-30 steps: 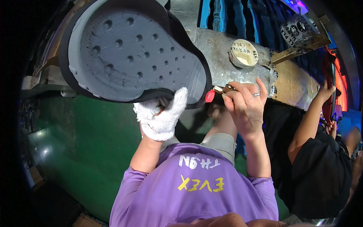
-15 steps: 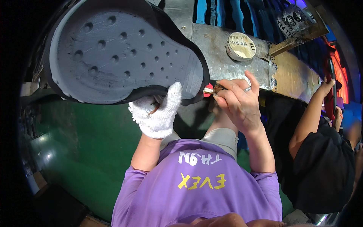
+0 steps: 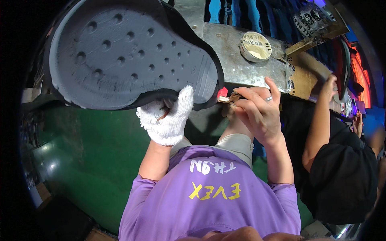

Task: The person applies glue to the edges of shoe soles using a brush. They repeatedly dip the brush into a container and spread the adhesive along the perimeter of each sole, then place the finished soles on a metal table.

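Observation:
A large shoe [image 3: 132, 56] fills the upper left, its dimpled grey sole facing me and its black edge showing around it. In a white knit glove, my left hand [image 3: 167, 118] grips the shoe's lower edge, the thumb lying on the sole and the other fingers partly hidden. A thin reddish-brown strip shows beside that thumb. My right hand [image 3: 259, 108] is bare, with a ring, and pinches a small brown and metal tool [image 3: 234, 97] whose exact kind I cannot make out. Its pale tip points at a small red piece [image 3: 222, 93] at the shoe's narrow end.
Behind the shoe runs a metal-topped bench [image 3: 229, 70] carrying a round tape roll [image 3: 256, 47]. Blue strips [image 3: 251, 16] hang at the back. A wooden bar [image 3: 317, 38] juts out at the right, where a co-worker in black [image 3: 339, 180] reaches toward a dark, red-edged item [image 3: 344, 68].
My right hand and the small tool have shifted slightly right, and more of the red piece shows. The shoe has moved slightly left. The co-worker's raised hand has moved left and up.

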Action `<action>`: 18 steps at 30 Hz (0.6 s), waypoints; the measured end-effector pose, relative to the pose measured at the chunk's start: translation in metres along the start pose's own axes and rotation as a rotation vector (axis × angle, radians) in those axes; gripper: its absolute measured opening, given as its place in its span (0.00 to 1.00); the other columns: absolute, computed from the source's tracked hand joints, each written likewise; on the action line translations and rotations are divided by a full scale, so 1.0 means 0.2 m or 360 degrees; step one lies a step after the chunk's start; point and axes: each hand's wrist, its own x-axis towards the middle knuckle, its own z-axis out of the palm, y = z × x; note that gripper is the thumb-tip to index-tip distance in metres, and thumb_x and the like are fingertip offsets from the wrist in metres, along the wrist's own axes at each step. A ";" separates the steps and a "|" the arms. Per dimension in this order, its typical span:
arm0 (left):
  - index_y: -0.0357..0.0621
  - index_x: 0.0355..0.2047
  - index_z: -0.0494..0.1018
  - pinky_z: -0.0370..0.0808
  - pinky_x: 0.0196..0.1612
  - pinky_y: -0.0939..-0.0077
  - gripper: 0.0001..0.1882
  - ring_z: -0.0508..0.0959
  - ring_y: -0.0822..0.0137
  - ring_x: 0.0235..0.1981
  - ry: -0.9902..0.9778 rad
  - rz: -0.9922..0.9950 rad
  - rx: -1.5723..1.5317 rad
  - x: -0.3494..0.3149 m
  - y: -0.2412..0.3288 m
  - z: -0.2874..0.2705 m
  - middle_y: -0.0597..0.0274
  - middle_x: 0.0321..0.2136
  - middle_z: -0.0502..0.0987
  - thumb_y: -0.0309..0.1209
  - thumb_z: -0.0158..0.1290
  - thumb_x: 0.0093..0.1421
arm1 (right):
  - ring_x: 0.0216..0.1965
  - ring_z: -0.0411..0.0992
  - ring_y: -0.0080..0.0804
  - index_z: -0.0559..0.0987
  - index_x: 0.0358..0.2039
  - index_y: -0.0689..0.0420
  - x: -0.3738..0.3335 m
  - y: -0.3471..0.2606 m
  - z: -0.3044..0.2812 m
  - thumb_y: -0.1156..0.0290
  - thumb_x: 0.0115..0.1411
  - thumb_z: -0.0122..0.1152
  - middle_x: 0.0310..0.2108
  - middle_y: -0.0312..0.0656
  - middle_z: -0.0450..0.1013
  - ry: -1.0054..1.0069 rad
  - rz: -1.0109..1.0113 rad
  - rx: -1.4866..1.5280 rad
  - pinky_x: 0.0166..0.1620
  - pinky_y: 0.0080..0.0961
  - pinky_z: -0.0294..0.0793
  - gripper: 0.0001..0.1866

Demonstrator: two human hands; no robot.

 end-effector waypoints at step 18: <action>0.39 0.34 0.83 0.80 0.39 0.70 0.10 0.84 0.66 0.32 -0.0007 -0.0012 0.0019 -0.01 0.04 -0.02 0.61 0.32 0.85 0.25 0.70 0.51 | 0.40 0.78 0.31 0.79 0.29 0.50 0.00 0.04 0.03 0.67 0.55 0.67 0.42 0.34 0.78 0.0159 0.0123 -0.0160 0.69 0.47 0.52 0.04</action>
